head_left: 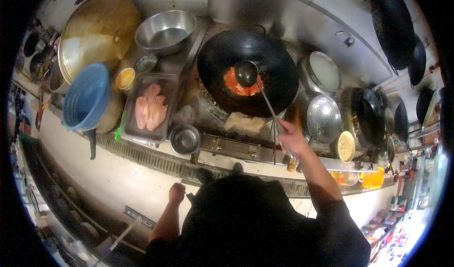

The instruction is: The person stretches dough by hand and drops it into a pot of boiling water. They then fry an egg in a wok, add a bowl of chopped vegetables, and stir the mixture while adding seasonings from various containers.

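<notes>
My right hand (292,140) is wrapped round the long handle of a ladle (266,99). The ladle's dark bowl rests in red, saucy food (239,88) at the bottom of a large black wok (215,58). Just in front of the wok lies a folded pale cloth (244,123), left of my right hand. My left hand (177,192) hangs low beside my body, away from the counter, its fingers curled in with nothing visible in them. The nearest thing above it is a small dark metal bowl (185,139).
On the left are a tray of raw chicken (151,108), a blue basket (85,96), a steel basin (165,31) and a small bowl of yellow contents (125,78). A perforated strainer (323,119), a pot of pale liquid (325,71) and a yellow-rimmed tub (346,146) stand right.
</notes>
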